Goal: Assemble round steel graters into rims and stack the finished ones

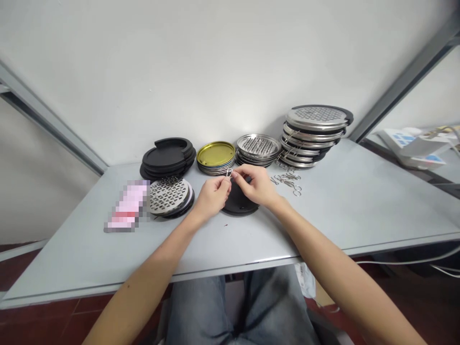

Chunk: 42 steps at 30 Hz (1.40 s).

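Just above a round black base (241, 203), both hands meet at a small bent-wire clip (229, 171) with a looped end. My left hand (214, 195) pinches it from below between thumb and fingers. My right hand (256, 183) closes its thumb and forefinger at the clip's right side, the other fingers curled over the base. Several loose wire clips (287, 179) lie scattered to the right of my right hand. Left of my left hand is a short pile topped by a perforated metal grater disc (168, 197), with dark wire pieces on it.
Along the wall stand stacked black bases (167, 158), gold-coloured round lids (216, 154), metal grater discs (258, 145) and a tall stack of assembled graters (318, 117). A blurred pink item (125, 206) lies at left. The grey table's front edge (237, 269) runs above my legs.
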Motion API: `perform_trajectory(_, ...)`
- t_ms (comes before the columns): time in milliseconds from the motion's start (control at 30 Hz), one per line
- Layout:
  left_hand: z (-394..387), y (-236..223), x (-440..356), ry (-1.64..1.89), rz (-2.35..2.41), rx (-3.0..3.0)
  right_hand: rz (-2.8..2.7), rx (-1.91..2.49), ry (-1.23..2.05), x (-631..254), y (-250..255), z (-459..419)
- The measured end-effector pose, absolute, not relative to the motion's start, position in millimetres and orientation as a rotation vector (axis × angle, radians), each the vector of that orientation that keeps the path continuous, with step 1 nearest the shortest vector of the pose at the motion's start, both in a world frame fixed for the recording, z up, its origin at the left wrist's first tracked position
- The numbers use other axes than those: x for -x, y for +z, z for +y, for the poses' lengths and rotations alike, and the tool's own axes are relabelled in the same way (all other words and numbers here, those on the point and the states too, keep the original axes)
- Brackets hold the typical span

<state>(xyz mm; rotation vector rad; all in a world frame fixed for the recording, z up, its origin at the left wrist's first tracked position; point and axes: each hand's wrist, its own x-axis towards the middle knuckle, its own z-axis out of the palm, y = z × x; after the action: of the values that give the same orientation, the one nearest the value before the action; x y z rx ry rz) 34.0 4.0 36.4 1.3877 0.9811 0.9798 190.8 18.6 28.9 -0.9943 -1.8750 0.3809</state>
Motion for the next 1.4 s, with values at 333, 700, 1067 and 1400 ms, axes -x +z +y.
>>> perform_trajectory(333,3.2,45.0,-36.7,0.925,0.928,-1.252,-1.839,1.045,0.206,-185.3,22.5,20.2)
perform_trajectory(700,5.6,39.3,-18.8,0.863,1.063,-1.844,-1.756,1.023,0.415,-200.2,29.7,22.2)
perform_trajectory(1067,8.1,42.6,-13.6,1.056,1.070,-1.950,-1.470,0.907,1.236,-198.2,36.6,23.4)
perform_trajectory(1400,11.0,39.6,-11.3,1.326,0.895,-2.027,-1.308,0.848,1.406,-196.1,38.9,20.9)
